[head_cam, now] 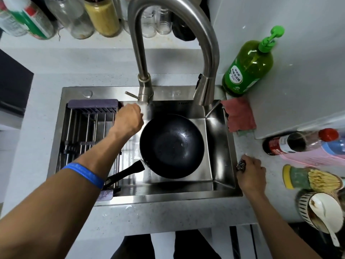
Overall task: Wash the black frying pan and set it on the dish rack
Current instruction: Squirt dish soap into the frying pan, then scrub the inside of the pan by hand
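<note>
The black frying pan (171,146) sits upright in the steel sink (218,146), its handle pointing to the lower left over the dish rack (87,128). My left hand (128,118) reaches over the rack's right end toward the tap lever (130,94), just below it; its fingers are hidden behind the knuckles. My right hand (250,172) rests on the sink's right rim and grips a steel-wool scrubber (241,165). A few water drops shine inside the pan.
The tall tap (168,43) arches over the sink. Green dish soap bottle (248,68) and a red cloth (239,114) sit at the back right. Bottles, a sponge (296,177) and a bowl with a spoon (321,212) crowd the right counter. Jars line the back wall.
</note>
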A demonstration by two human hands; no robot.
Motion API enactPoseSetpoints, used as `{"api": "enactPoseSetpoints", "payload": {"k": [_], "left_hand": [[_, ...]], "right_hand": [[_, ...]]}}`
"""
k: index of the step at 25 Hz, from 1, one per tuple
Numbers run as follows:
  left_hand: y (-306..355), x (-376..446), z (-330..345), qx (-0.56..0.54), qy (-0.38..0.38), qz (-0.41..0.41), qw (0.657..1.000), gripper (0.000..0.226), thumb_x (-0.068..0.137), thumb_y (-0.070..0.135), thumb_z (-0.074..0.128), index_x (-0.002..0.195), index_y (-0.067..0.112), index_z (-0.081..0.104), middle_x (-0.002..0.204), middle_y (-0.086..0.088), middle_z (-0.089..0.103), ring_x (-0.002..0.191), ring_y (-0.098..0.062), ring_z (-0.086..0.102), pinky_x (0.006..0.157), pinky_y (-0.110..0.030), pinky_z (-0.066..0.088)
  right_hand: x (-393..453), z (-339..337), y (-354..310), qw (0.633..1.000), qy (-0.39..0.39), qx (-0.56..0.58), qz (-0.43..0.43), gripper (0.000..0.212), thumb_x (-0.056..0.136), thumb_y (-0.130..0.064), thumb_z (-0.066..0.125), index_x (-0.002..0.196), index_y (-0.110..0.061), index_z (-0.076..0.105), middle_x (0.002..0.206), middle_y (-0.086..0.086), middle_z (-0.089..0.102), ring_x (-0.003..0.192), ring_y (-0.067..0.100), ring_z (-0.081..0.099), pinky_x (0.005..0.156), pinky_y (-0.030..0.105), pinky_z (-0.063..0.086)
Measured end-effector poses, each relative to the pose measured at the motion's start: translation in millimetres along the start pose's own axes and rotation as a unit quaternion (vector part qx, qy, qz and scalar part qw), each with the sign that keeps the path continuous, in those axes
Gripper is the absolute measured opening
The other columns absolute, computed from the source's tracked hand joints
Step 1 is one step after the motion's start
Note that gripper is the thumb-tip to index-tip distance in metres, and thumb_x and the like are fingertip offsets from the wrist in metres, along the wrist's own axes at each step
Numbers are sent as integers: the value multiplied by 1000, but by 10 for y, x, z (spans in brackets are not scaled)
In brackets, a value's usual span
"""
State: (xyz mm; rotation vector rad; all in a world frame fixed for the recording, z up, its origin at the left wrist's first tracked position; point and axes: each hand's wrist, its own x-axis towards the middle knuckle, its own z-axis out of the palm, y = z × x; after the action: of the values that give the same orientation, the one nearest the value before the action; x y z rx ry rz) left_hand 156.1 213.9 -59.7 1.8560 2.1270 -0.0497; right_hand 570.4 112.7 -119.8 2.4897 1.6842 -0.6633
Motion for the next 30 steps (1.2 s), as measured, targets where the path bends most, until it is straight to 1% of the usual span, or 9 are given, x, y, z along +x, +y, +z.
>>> {"api": "enactPoseSetpoints", "payload": {"k": [3,5,9,12,16,20,25,27,30], "left_hand": [[-44,-246,76,-1,41,65,997,37,84,11,56,120,2,60,120,-20,56,107,-39,54,81,-48,51],[-8,-59,-35,33,89,57,994,54,82,17,57,133,2,48,138,-19,43,123,-38,41,92,-50,43],[32,135,-171,49,53,15,997,27,82,13,54,105,0,59,107,-19,60,109,-33,46,88,-43,47],[72,28,-166,46,59,30,997,23,81,4,52,102,0,61,98,-22,63,100,-37,52,83,-44,48],[-96,91,-178,-81,111,-37,990,21,83,-2,51,95,5,66,88,-22,68,83,-40,63,71,-42,54],[-273,99,-78,-181,153,-69,969,24,92,8,53,109,9,70,94,-19,73,87,-38,67,80,-44,55],[-328,293,-14,-240,157,-77,955,23,92,12,56,110,11,71,98,-12,74,84,-29,70,82,-42,58],[-339,442,-84,-260,160,-74,949,24,91,13,56,109,13,71,96,-10,75,81,-28,71,79,-43,58],[-345,203,43,-346,182,-113,914,26,90,11,60,114,19,65,90,-4,71,81,-24,68,81,-38,57]], "right_hand": [[-45,26,-8,1000,17,2,-17,52,85,-1,65,132,-20,55,140,15,44,113,40,45,84,47,49],[-50,64,-24,999,27,3,-39,51,85,0,64,132,-19,56,139,15,46,111,39,46,84,48,50],[-74,129,-298,993,23,43,-109,49,85,2,63,130,-16,59,132,14,53,110,35,49,86,46,50],[-86,136,-549,989,15,70,-132,48,85,1,64,130,-16,61,129,10,58,112,32,51,90,43,50],[-105,162,-703,983,-7,88,-160,48,86,0,64,132,-16,61,129,6,59,117,27,54,98,39,48],[-135,250,-786,985,-29,103,-137,49,88,-4,64,134,-21,60,129,5,58,115,26,54,93,36,49],[-160,427,-811,979,-61,161,-106,56,84,-5,69,135,-24,56,124,3,60,113,26,57,96,42,51],[-209,484,-889,974,-74,201,-68,50,82,-3,71,126,-22,56,112,-3,59,104,21,59,90,39,52],[-197,631,-988,973,-83,209,-52,37,79,-2,74,106,-22,57,100,-4,59,89,20,60,74,26,43]]}}
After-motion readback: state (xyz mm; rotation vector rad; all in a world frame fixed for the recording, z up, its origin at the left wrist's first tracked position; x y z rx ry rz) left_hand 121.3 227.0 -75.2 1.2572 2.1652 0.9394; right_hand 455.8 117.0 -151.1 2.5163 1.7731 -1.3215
